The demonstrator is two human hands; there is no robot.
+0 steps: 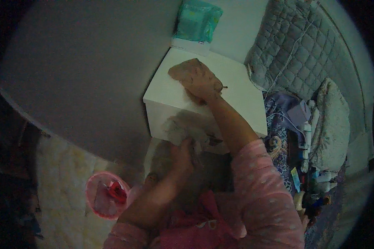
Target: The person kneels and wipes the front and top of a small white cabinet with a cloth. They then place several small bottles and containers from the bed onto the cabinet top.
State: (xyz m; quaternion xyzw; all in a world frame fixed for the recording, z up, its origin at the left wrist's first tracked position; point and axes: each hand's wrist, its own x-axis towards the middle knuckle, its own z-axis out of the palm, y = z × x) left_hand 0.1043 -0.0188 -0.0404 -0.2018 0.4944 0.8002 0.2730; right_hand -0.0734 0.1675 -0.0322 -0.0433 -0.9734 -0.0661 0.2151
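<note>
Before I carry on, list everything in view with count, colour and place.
Cabinet: one, white, centre
Cloth: one, brown, on the cabinet top
Blurred material: count unclear, whitish, before the cabinet front
Box: one, white, behind the cabinet top
Package: one, green, above the box
Panel: one, grey, left
Floor: one, pale, lower left
Bin: one, pink, on the floor
Item: one, red, inside the bin
Quilted pad: one, grey, upper right
Pillow: one, pale, right
Bedding: one, patterned blue-purple, right
Small items: several, mixed, on the bedding
Sleeves: two, pink, bottom
Right hand: one, bare, on the cloth
Left hand: one, bare, at the blurred material
</note>
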